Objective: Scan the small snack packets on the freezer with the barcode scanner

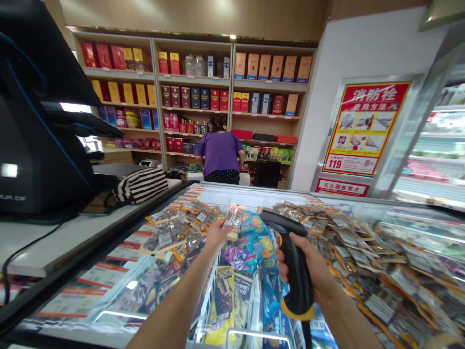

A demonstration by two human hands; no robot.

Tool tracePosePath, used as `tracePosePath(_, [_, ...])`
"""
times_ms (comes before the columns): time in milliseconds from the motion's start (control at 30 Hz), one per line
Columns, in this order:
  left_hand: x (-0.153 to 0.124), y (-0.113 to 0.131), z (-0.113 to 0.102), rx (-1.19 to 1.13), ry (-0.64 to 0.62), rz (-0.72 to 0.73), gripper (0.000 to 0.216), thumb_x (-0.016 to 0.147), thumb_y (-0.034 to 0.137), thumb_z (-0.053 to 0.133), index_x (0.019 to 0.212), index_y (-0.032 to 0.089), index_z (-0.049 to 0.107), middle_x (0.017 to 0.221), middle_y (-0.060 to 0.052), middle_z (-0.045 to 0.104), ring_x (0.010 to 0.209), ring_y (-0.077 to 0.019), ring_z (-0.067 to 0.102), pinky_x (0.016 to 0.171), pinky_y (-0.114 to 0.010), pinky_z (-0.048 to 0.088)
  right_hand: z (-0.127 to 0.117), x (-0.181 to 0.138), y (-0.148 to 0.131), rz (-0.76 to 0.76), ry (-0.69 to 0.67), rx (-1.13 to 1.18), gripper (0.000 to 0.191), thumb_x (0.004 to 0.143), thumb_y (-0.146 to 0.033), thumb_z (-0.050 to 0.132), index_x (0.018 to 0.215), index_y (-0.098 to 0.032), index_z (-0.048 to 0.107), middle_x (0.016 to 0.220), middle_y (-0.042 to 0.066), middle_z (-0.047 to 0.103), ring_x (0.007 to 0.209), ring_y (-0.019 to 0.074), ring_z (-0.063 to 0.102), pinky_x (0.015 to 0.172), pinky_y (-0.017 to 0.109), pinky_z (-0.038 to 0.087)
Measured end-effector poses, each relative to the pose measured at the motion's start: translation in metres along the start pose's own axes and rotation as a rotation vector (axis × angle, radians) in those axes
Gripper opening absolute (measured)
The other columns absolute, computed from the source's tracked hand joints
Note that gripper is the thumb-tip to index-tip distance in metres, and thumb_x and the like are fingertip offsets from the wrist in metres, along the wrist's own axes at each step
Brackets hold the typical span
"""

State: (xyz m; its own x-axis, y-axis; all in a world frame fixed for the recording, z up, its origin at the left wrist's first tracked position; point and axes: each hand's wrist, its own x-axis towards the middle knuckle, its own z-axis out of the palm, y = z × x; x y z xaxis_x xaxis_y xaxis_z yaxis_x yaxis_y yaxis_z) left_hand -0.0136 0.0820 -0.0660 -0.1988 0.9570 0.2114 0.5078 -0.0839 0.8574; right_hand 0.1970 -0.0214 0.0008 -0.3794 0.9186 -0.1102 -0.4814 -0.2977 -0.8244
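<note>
My right hand is wrapped around the grip of a black and yellow barcode scanner, whose head tilts up and to the left. My left hand pinches a small snack packet by its lower edge, ahead of the scanner's head. Both hands are above the glass top of a chest freezer. A pile of similar packets lies on the glass to the left of my left hand. To the right of the scanner spreads a much larger heap of packets.
Under the glass are colourful frozen-treat bags. At left, a black checkout terminal and a striped pouch stand on a white counter. A person in a purple top bends toward shelves of boxes. A red poster hangs at right.
</note>
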Motion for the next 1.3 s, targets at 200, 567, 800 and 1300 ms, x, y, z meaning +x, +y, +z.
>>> tracePosePath(200, [-0.003, 0.004, -0.002, 0.01, 0.014, -0.015, 0.024, 0.074, 0.03, 0.045, 0.085, 0.011, 0.054, 0.08, -0.001, 0.057, 0.069, -0.0122, 0.054, 0.062, -0.03, 0.044, 0.0, 0.002, -0.001, -0.022, 0.01, -0.005, 0.022, 0.069, -0.038, 0.045, 0.076, -0.018, 0.049, 0.053, -0.003, 0.051, 0.039, 0.0072, 0.046, 0.035, 0.019, 0.039])
tracePosePath(567, [-0.005, 0.009, -0.008, 0.065, 0.032, -0.018, 0.025, 0.074, 0.031, 0.045, 0.088, 0.012, 0.054, 0.082, -0.001, 0.057, 0.072, -0.0134, 0.054, 0.065, -0.031, 0.043, 0.012, 0.0, 0.006, -0.038, 0.075, -0.154, 0.027, 0.067, -0.041, 0.047, 0.067, -0.014, 0.052, 0.052, -0.001, 0.054, 0.038, 0.0073, 0.046, 0.035, 0.02, 0.039])
tracePosePath(800, [-0.002, 0.004, -0.01, 0.091, 0.051, -0.031, 0.026, 0.075, 0.031, 0.044, 0.09, 0.012, 0.053, 0.084, -0.002, 0.057, 0.074, -0.0137, 0.054, 0.066, -0.032, 0.044, 0.02, -0.003, 0.002, -0.021, 0.089, -0.07, 0.025, 0.067, -0.04, 0.048, 0.071, -0.016, 0.05, 0.049, -0.003, 0.051, 0.036, 0.0072, 0.045, 0.033, 0.02, 0.039])
tracePosePath(1300, [-0.002, 0.003, -0.015, 0.112, 0.092, -0.063, 0.026, 0.075, 0.03, 0.045, 0.093, 0.013, 0.052, 0.089, -0.003, 0.056, 0.078, -0.0148, 0.053, 0.068, -0.033, 0.043, 0.014, 0.006, 0.007, -0.019, 0.103, -0.078, 0.025, 0.067, -0.041, 0.048, 0.073, -0.016, 0.049, 0.049, -0.003, 0.051, 0.037, 0.0076, 0.045, 0.035, 0.02, 0.04])
